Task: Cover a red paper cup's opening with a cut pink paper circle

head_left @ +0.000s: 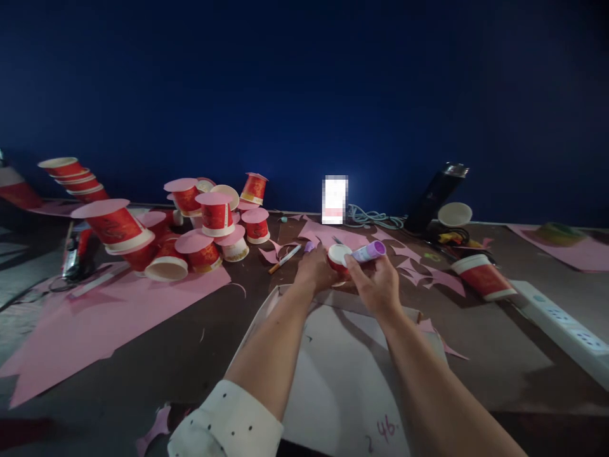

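Observation:
My right hand (380, 282) is closed around a purple and white glue stick (368, 252), tilted with its purple end up and to the right. Its other end points at the white round end of a red paper cup (339, 255); I cannot tell whether they touch. Wrapped against the cup's left side is my left hand (316, 270), its fingers partly hidden. A small purple piece (309, 246), perhaps the glue cap, shows just beyond those fingers. Both forearms reach over a shallow white cardboard box (342, 374).
Several red cups topped with pink paper discs (214, 212) crowd the left, beside a large pink sheet (118, 324). A pen (285, 259) and pink scraps (445, 280) lie about. On the right are a dark flask (435, 197), a tilted cup (484, 277) and a power strip (566, 324).

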A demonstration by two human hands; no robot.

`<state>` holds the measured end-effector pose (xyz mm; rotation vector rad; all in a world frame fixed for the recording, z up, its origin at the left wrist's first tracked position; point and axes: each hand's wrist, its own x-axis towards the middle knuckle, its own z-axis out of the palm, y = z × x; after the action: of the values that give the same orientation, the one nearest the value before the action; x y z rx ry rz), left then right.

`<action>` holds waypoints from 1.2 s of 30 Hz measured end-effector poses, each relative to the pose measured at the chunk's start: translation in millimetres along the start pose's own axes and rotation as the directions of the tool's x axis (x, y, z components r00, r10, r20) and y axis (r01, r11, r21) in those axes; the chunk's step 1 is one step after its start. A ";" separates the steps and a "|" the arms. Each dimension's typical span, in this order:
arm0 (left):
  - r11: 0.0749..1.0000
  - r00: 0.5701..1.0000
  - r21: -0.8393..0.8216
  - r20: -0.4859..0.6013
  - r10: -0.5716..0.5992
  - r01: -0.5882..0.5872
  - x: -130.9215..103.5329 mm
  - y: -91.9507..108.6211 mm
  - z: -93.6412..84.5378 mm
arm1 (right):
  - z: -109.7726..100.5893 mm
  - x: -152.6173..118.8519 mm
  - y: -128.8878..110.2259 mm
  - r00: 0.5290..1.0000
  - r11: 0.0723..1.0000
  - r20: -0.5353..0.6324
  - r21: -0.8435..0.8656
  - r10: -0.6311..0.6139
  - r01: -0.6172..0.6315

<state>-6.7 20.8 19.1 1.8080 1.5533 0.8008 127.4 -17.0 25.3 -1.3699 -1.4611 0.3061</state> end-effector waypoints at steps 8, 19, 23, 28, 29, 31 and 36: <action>0.974 0.999 0.224 -0.030 0.026 -0.019 3.9 -3.0 2.3 | -3.6 10.4 20.2 0.991 0.982 -0.117 -0.166 0.071 -0.090; 0.954 0.993 0.300 -0.113 0.038 -0.003 -3.8 0.5 4.2 | 0.6 -0.4 0.4 1.000 1.000 0.022 -0.018 -0.003 0.004; 0.944 0.992 0.330 -0.127 0.022 0.021 -3.5 0.1 5.1 | 2.6 -0.7 4.5 0.998 0.989 -0.044 -0.140 -0.044 0.037; 0.935 0.992 0.355 -0.126 0.022 0.024 -2.3 0.4 5.8 | -1.2 3.7 8.8 0.997 0.972 -0.072 -0.236 -0.025 0.008; 0.934 0.992 0.355 -0.128 0.017 0.030 -2.0 0.5 5.8 | -2.1 5.2 9.7 0.996 0.968 -0.086 -0.251 -0.022 -0.001; 0.937 0.992 0.347 -0.130 -0.001 0.046 -1.4 0.5 6.0 | -3.8 9.3 11.5 0.992 0.971 -0.123 -0.232 0.022 -0.050; 0.950 0.984 0.309 -0.175 0.013 0.042 -0.3 -1.3 7.7 | -6.0 19.9 10.5 0.940 0.837 -0.004 0.457 0.342 -0.302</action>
<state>-1.6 20.2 13.2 1.9875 1.8941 0.7579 142.5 0.2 29.6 -1.2190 -0.9950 0.7483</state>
